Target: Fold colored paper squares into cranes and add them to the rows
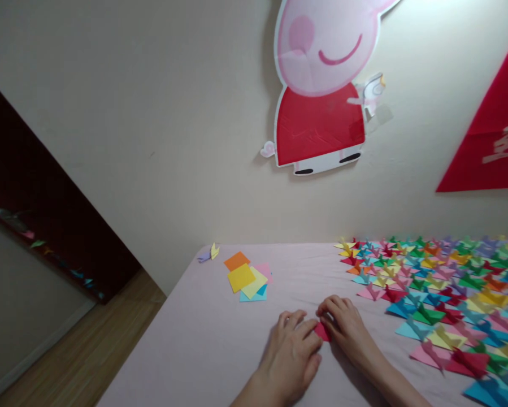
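On the pink tabletop [203, 339], head view, single entry.

Item 1: red paper [322, 332], a small folded piece. It lies flat on the table near the front edge, between the two hands and mostly covered by them. Only a red corner shows.

Item 2: left hand [291, 353]. It is palm down, with the fingers loosely stretched forward and the thumb side touching the red paper. The hand presses rather than clasps and is not closed around anything.

Item 3: right hand [344, 328]. It is palm down, with the fingers bent over the far edge of the red paper and the tips touching it. Whether they pinch the sheet or only press on it cannot be told.

Item 4: stack of paper squares [246, 278]. The squares are loosely fanned, in orange, yellow, pale yellow, pink and blue, and sit beyond the hands to the left, well apart from them.

Item 5: small folded figure [209, 253], purple and yellow, near the far left corner of the table, just beyond the stack.

Item 6: folded paper figures [440, 294]. There are many, in mixed colours, set out in close rows over the right part of the table. The nearest ones are just beside the right hand.

Item 7: pig cutout [321, 85], pink with a red dress, fixed to the cream wall above the table.

Item 8: red banner [491, 130], on the wall at the right edge, partly out of frame.

Item 9: wooden floor [79, 350], left of the table, with a dark shelf [46, 226] above it. Its contents are too blurred to name.
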Demonstrator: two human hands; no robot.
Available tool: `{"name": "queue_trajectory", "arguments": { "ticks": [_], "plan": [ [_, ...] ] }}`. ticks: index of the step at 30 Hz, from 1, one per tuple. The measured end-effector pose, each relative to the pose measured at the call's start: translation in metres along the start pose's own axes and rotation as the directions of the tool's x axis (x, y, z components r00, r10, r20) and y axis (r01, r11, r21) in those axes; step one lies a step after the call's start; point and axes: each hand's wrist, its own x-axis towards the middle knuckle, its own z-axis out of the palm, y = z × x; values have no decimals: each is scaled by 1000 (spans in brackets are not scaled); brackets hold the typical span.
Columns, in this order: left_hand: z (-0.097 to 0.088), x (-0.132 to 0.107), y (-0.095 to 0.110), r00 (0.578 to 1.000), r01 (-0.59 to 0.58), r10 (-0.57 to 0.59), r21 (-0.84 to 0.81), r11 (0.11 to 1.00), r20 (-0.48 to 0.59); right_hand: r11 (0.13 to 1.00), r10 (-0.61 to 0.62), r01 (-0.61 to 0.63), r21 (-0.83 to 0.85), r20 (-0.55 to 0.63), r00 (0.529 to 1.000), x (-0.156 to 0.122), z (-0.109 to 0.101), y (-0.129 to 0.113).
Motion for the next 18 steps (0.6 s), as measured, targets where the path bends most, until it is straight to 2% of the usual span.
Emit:
{"name": "queue_trajectory", "arguments": {
  "ticks": [7,12,18],
  "plan": [
    [2,-5,-2,1000,22,-22,-53,998,-11,1000,14,-14,23,11,1000,0,-2,4],
    [1,-7,-3,999,32,-33,-85,996,-10,999,23,-28,43,103,994,-1,-11,4],
    [3,-9,-6,998,56,-57,-127,990,-4,981,-10,-29,193,201,980,-9,-31,14]
  ]
}}
